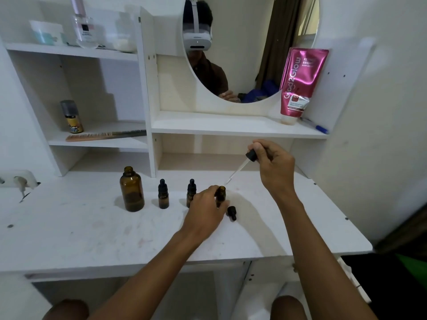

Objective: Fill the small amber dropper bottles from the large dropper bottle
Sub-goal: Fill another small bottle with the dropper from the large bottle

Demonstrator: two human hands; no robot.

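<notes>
**While the dropper (240,168) hovers, steady the open small bottle (221,192)**

As the right hand (275,167) pinches the dropper by its bulb, tip just beside the open small bottle's mouth, the left hand (205,209) grips that bottle toward the table's (92,239) back edge. Centre the tip over the neck, then squeeze gently. The large bottle (131,189) stands uncapped, nearer the left edge.
</notes>
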